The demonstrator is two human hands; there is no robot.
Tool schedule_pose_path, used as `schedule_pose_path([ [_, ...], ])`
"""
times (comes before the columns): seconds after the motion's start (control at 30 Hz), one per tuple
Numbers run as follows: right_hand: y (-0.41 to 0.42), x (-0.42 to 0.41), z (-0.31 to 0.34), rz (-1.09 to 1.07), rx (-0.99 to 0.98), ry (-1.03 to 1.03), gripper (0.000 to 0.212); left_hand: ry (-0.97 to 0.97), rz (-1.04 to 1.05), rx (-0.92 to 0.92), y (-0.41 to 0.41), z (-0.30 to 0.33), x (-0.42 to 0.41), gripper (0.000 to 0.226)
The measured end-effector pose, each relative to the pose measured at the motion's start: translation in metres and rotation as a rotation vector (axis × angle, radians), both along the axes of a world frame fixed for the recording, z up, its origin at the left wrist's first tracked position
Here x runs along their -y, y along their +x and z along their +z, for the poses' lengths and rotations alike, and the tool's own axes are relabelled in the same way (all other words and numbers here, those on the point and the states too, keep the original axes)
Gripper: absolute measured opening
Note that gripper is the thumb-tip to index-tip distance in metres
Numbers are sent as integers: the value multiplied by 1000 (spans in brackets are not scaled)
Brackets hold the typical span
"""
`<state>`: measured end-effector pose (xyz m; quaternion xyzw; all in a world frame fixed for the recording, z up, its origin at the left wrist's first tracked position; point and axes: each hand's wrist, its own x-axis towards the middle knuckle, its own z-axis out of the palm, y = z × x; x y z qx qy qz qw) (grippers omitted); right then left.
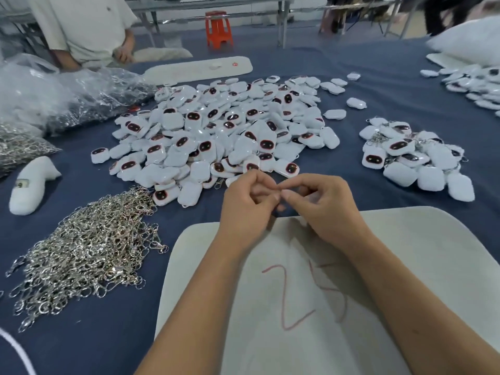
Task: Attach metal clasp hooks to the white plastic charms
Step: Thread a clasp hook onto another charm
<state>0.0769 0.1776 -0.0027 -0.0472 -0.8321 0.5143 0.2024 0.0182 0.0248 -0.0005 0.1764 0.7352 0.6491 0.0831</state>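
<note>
Both hands meet fingertip to fingertip above the cream board (405, 253), left hand (247, 204) and right hand (323, 207) with fingers curled tight together; what they pinch is hidden, so I cannot tell. Blue cloth (378, 85) covers the table. Beyond the hands lies the big heap of white charms (216, 131), a smaller charm pile (414, 158) to the right, and the heap of metal clasp hooks (86, 247) to the left.

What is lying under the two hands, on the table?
A beige foam board with a red handwritten number on the dark blue tablecloth. The left hand and right hand cover what they pinch.
</note>
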Motion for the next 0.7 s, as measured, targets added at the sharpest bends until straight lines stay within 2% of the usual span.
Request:
schedule_pose_path([
  [0.17, -1, -4, -3, -72, -16, 46, 12, -3, 11, -48, 1, -3, -3, 19],
  [0.5, -3, -1, -3, -86, -19, 70, 18, -28, 48, -99, 1, -3, -5, 14],
  [0.7, -2, 0, -3, -80, -28, 6, 22, -108, 13, -186, 5, -2, -7, 13],
])
